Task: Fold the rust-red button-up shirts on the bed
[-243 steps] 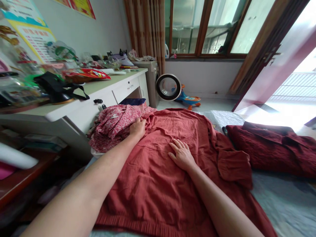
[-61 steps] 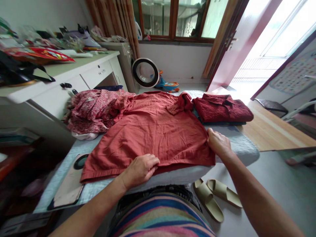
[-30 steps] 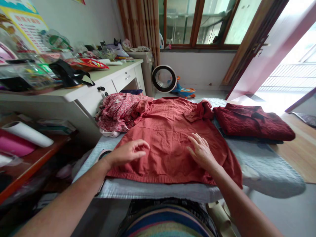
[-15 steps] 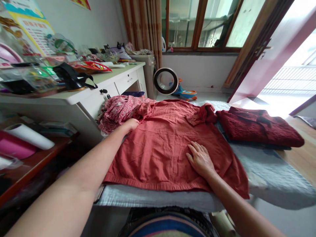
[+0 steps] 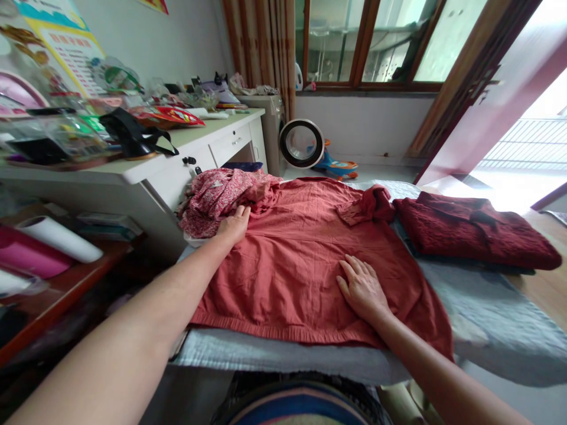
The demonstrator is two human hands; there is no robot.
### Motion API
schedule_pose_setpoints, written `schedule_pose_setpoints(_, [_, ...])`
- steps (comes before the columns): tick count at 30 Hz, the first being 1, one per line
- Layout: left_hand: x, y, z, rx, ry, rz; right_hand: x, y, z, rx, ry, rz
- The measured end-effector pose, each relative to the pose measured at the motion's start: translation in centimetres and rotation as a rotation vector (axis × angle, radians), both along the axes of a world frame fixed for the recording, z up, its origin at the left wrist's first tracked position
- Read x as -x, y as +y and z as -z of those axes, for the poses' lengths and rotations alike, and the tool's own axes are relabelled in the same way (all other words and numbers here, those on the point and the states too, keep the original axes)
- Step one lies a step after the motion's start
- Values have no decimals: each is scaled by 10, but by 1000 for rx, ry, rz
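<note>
Whether the left hand [image 5: 234, 226] grips cannot be told, its underside hidden; the right hand [image 5: 363, 289] lies open, flat on the creased rust-red cloth garment [image 5: 287, 271], its gathered hem by the near edge of the pale-blue cloth-covered board [image 5: 248, 352].

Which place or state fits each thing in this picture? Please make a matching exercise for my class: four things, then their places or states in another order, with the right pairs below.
Things
1. Left hand
2. Right hand
3. Dark red garment
4. Round door

Places and states
A. Swung open, by the blue toy
B. At the edge of the shirt, beside the floral cloth
C. Folded, to the right of the shirt
D. Palm down on the shirt, well inside its edges

Right pairs
1-B, 2-D, 3-C, 4-A
</note>
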State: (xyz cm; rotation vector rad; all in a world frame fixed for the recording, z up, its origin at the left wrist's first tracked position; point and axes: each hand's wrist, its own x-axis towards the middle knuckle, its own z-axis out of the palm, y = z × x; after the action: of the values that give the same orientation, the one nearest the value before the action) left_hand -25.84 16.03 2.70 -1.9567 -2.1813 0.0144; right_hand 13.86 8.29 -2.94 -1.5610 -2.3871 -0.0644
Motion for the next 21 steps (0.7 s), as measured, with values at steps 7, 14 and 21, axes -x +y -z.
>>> schedule_pose_setpoints(7, [-38,-12,-2,-252,89,210,2,-2,-6,25,-5,13])
schedule_pose_setpoints(14, [-76,-34,42,134,-153,475,3,-2,-6,48,3,20])
schedule_pose_setpoints(21, [-91,-47,26,-8,-94,237,3,-2,-10,60,-31,21])
